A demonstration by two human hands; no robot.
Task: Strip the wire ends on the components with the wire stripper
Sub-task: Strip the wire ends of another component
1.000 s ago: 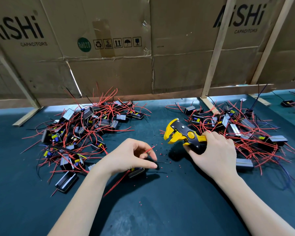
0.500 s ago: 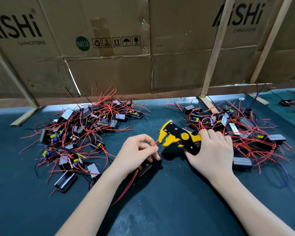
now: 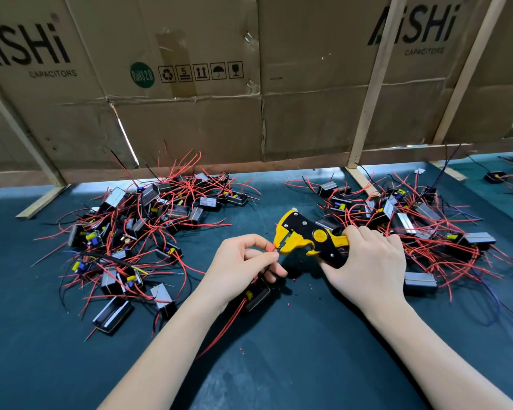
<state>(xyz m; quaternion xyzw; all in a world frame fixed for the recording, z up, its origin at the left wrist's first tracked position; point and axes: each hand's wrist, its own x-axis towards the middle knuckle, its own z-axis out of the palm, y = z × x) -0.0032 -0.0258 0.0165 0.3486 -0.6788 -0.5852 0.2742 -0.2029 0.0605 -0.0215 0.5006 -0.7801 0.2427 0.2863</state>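
Note:
My right hand (image 3: 367, 264) grips the handles of the yellow and black wire stripper (image 3: 305, 236), whose jaws point left. My left hand (image 3: 240, 267) pinches the ends of a red wire and a black wire (image 3: 271, 248) between thumb and forefinger, and their tips sit in the stripper's jaws. The black component (image 3: 256, 295) that these wires belong to hangs under my left hand, partly hidden by it, with a long red wire (image 3: 225, 327) trailing toward me over the dark green mat (image 3: 308, 365).
A pile of components with red wires (image 3: 137, 232) lies at left, and a second pile (image 3: 412, 226) at right behind my right hand. Small bits of red and black insulation (image 3: 301, 281) dot the mat. Cardboard panels (image 3: 219, 84) on wooden struts close off the back.
My left hand lifted the wire ends up and right to the stripper. My right hand brought the stripper left and down, and the wire tips now sit in its jaws.

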